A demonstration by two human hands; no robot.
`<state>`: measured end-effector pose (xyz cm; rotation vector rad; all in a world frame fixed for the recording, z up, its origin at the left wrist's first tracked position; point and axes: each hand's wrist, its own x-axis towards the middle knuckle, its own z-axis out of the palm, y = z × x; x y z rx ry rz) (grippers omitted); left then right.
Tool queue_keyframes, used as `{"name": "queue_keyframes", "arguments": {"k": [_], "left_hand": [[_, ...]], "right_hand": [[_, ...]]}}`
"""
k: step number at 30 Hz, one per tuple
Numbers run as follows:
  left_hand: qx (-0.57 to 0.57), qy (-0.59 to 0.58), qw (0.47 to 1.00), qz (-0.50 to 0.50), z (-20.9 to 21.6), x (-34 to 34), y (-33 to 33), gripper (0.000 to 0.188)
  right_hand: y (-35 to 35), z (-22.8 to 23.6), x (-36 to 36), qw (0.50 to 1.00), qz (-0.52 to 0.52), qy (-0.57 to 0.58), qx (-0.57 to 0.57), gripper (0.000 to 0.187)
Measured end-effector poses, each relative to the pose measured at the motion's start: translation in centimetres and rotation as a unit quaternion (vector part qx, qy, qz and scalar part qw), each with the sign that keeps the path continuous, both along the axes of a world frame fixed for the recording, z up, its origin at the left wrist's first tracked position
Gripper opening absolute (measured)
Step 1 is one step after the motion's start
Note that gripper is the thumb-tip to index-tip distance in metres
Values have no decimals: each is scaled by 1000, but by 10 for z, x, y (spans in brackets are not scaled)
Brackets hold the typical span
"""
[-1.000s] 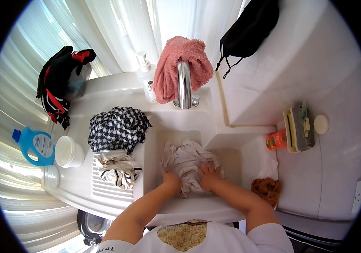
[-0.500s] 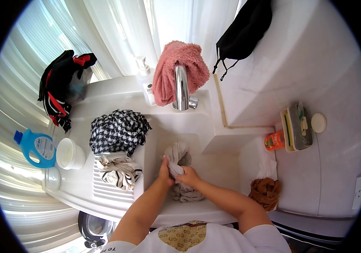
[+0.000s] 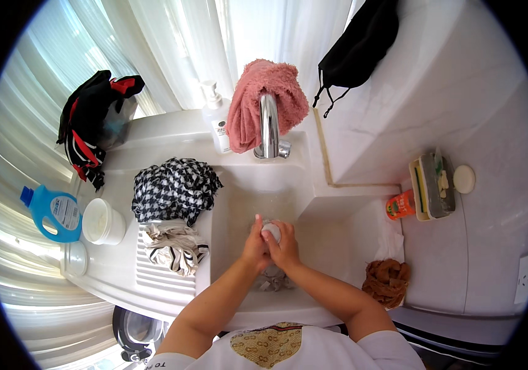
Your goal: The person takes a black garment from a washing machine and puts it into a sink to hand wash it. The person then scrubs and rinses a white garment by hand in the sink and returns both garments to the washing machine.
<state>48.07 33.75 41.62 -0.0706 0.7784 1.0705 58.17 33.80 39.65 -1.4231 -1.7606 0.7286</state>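
Note:
Over the sink basin (image 3: 331, 243), my left hand (image 3: 254, 250) and my right hand (image 3: 285, 248) press together around a bunched, pale grey-white cloth (image 3: 271, 230). A rounded wad of it bulges out between my thumbs and fingers. More of the same cloth hangs below my wrists toward the basin's bottom. Both hands are closed on it, and most of the bundle is hidden by my palms. To the left, a black-and-white houndstooth cloth (image 3: 174, 190) and a cream garment with dark trim (image 3: 174, 246) lie heaped on the ribbed washboard (image 3: 159, 280).
A chrome faucet (image 3: 269, 126) with a pink towel (image 3: 248, 117) rises behind the basin, beside a pump bottle (image 3: 216, 123). Leftward stand a white tub (image 3: 103, 222) and blue detergent jug (image 3: 57, 213). A brown cloth (image 3: 386, 282) and orange packet (image 3: 401, 205) are at the right.
My hands have drawn together and moved slightly up and right. The long, stretched cloth is now gathered into a compact wad between them.

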Motion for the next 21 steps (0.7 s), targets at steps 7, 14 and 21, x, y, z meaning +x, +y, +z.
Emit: {"name": "queue_keyframes", "arguments": {"k": [7,14,21], "left_hand": [[-11,136,987,81,-31,8,-4,31],[36,621,760,-186,-14,-33,6,37],[124,809,424,-388,-81,-29,-11,56]], "right_hand": [[10,3,0,1000,15,-11,-3,31],[63,-40,48,919,206,-44,-332,45],[-7,-30,17,860,136,-461,-171,77]]}}
